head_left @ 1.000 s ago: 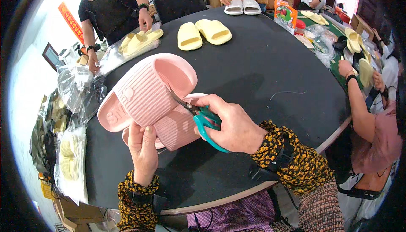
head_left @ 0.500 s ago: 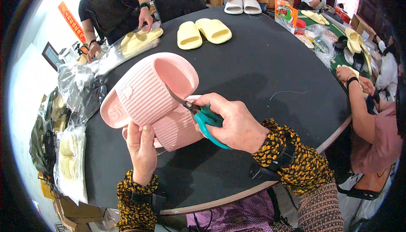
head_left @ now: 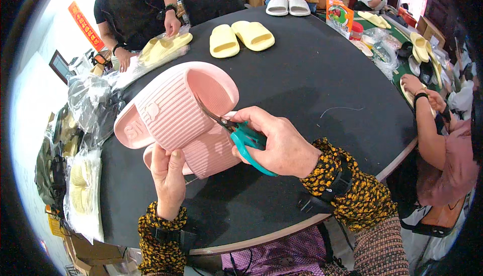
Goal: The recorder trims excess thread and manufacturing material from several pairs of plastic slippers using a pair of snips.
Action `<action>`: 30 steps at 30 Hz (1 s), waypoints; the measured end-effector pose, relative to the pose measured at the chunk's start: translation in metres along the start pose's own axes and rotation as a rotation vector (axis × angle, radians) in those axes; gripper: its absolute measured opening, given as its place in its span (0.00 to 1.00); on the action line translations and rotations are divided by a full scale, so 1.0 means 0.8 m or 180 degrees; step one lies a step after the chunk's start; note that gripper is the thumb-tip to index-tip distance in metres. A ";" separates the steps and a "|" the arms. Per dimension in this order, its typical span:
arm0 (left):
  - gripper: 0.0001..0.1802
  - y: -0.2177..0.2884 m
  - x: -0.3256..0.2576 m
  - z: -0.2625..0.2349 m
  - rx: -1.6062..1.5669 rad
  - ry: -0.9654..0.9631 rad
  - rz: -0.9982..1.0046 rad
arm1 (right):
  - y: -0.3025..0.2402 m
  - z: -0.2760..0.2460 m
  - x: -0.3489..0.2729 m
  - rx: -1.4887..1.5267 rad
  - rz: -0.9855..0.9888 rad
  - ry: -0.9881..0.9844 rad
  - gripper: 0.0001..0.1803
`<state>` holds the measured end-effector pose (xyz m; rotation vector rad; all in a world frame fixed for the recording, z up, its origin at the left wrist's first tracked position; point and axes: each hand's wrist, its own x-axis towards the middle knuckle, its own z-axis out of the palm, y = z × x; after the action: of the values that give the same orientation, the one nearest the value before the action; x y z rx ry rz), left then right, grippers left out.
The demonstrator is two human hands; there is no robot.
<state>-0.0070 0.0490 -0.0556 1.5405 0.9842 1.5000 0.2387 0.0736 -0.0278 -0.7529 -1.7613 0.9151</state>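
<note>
A pair of pink slide slippers with ribbed straps is held above the table, one overlapping the other. My left hand grips them from below, its thumb and fingers pinching near the lower slipper's strap edge. In my right hand is a pair of scissors with teal handles, my fingers through and around the loops. The dark scissor blades point up and left, along the strap edge of the upper slipper. Their tips lie at its foot opening.
Yellow slippers sit on the dark round table; white ones stand at its far edge. Bagged yellow slippers lie left. A loose thread rests right. Co-workers handle slippers at far left and right.
The pink slippers have tilted slightly, their toe end shifting left. My hands and the scissors have barely moved. The far co-worker's hands have drawn back from the white slippers.
</note>
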 end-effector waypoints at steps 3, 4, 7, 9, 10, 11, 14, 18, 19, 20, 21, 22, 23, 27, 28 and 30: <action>0.18 0.008 0.002 0.013 0.0116 0.0196 0.0133 | 0.001 0.001 0.001 -0.0003 -0.0075 0.0003 0.21; 0.18 0.008 0.002 0.013 0.0116 0.0197 0.0133 | -0.003 0.000 0.001 -0.0037 -0.0024 -0.0009 0.21; 0.19 0.007 0.003 0.010 0.0050 0.0084 0.0161 | -0.004 -0.001 0.001 -0.0092 -0.0012 -0.0011 0.21; 0.21 0.006 0.001 0.007 -0.0057 -0.0092 0.0135 | -0.004 -0.001 0.001 -0.0113 -0.0052 -0.0002 0.21; 0.21 0.007 0.002 0.007 -0.0056 -0.0088 0.0135 | -0.004 -0.001 0.001 -0.0057 0.0001 -0.0036 0.20; 0.22 0.007 0.002 0.009 -0.0035 -0.0051 0.0167 | -0.004 -0.001 0.000 0.0000 0.0055 -0.0071 0.20; 0.22 0.005 0.001 0.006 -0.0057 -0.0051 0.0169 | -0.009 -0.002 0.000 0.0008 0.0126 -0.0122 0.20; 0.23 0.005 0.001 0.009 0.0047 -0.0034 0.0162 | -0.006 -0.002 -0.001 0.0000 0.0147 0.0002 0.21; 0.23 0.004 0.001 0.008 0.0053 -0.0033 0.0161 | -0.009 -0.003 0.001 0.0057 0.0173 -0.0022 0.22; 0.23 0.004 0.000 0.007 0.0055 -0.0008 0.0190 | -0.010 -0.003 0.001 0.0114 0.0199 -0.0046 0.24; 0.22 0.003 0.000 0.007 0.0058 0.0018 0.0219 | -0.008 -0.002 0.001 0.0120 0.0199 -0.0046 0.24; 0.22 0.001 0.000 0.005 0.0055 0.0016 0.0219 | -0.007 -0.001 0.000 0.0133 0.0152 -0.0036 0.25; 0.23 -0.001 0.000 0.002 0.0124 -0.0030 0.0203 | -0.006 -0.001 0.000 0.0147 0.0105 -0.0027 0.26; 0.23 -0.001 -0.001 -0.004 0.0348 -0.0204 0.0200 | -0.013 -0.003 0.000 0.0088 0.0174 -0.0050 0.26; 0.23 0.002 -0.001 0.000 0.0344 -0.0207 0.0198 | -0.013 -0.003 -0.001 0.0071 0.0197 -0.0054 0.25; 0.23 0.011 0.000 0.012 0.0245 -0.0246 0.0397 | -0.013 -0.004 -0.001 0.0050 0.0223 -0.0057 0.25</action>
<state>0.0030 0.0454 -0.0480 1.7296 0.9253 1.4905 0.2408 0.0682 -0.0189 -0.8027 -1.7507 0.9842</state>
